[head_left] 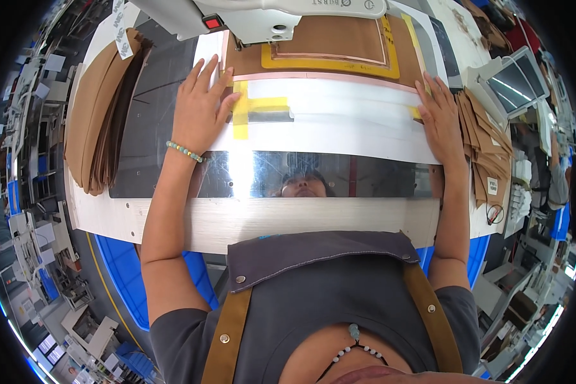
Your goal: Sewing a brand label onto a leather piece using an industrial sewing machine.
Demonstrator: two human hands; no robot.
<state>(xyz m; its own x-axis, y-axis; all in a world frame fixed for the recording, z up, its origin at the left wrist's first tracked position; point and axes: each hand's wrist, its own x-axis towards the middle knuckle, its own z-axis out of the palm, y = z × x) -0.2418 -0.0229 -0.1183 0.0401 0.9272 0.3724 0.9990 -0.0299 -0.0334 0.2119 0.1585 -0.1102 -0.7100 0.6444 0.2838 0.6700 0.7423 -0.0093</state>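
My left hand [201, 109] lies flat with fingers apart on the left edge of a white sheet [339, 131], its fingertips beside a brown panel [243, 63]. My right hand [440, 125] rests likewise, fingers spread, at the sheet's right edge. Strips of yellow tape [240, 125] are stuck to the sheet near my left thumb. A pink strip [320, 76] runs along the panel's near edge. On the panel lies a rectangular yellow-edged frame [329, 64], its far side hidden under a white machine arm [262, 24] that looks like a sewing machine's.
A shiny metal plate [377, 176] is set into the pale tabletop [313, 221]. Brown pieces are stacked at the left [99, 115], with another brown stack [486, 137] at the right. Beyond that one stands a screen [515, 82]. Blue bins [123, 269] sit below the table's front edge.
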